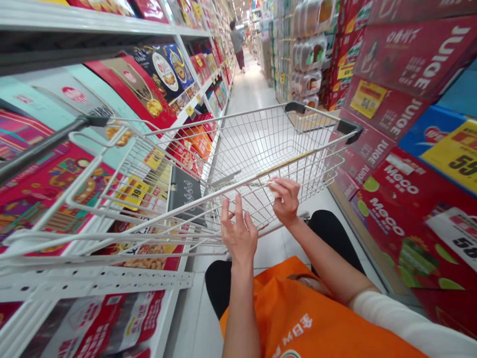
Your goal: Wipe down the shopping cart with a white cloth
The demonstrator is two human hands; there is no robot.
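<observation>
A wire shopping cart (pixel 186 205) stands lengthwise before me, its mesh basket bare inside. Along the near top rail runs a yellowish-brown strip (pixel 286 164); whether it is tape or a stain I cannot tell. My left hand (pixel 239 231) is raised against the near wire side, fingers apart, with nothing seen in it. Just below the strip, my right hand (pixel 286 200) has its fingers pinched together at the rail. A small pale bit shows at those fingertips, too small to name.
Shelves of boxed snacks (pixel 130 92) line the left side. Stacked red drink cartons (pixel 387 214) rise close on the right. Further up the aisle a person (pixel 237 44) stands beyond shrink-wrapped bottles (pixel 307 54). A dark panel (pixel 187 196) hangs on the cart.
</observation>
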